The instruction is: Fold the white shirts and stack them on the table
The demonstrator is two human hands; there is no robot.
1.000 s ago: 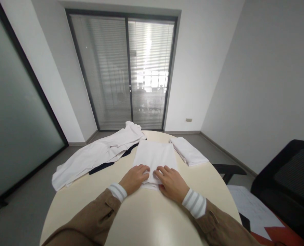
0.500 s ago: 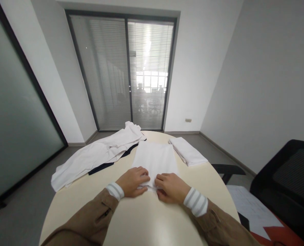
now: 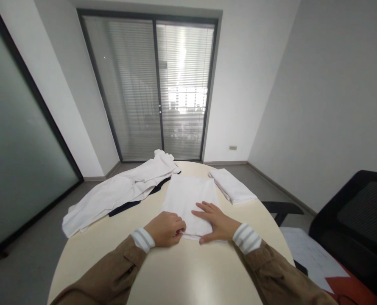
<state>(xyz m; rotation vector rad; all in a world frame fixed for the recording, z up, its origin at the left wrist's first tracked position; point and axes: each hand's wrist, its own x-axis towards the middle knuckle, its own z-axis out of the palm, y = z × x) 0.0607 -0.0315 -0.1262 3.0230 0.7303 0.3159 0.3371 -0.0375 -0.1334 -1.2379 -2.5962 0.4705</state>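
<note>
A folded white cloth (image 3: 190, 192) lies in front of me on the round table, its near edge toward me. At its near left corner, my left hand (image 3: 166, 228) has its fingers curled and pinched on the cloth's edge. Spread over the near right part of the same cloth is my right hand (image 3: 216, 222), its fingers apart and resting on the fabric. The near edge shows slightly uneven layers between both hands.
A loose heap of white garments (image 3: 120, 188) lies on the table (image 3: 175, 275) at left, over something dark navy (image 3: 124, 208). To the right rests another folded white cloth (image 3: 233, 186). A black chair (image 3: 350, 220) stands beside the table, with papers (image 3: 309, 252) near it.
My right hand has left its pinch at the near edge, opened and moved right and onto the cloth. The left hand stays at the near left corner, its fingers more curled.
</note>
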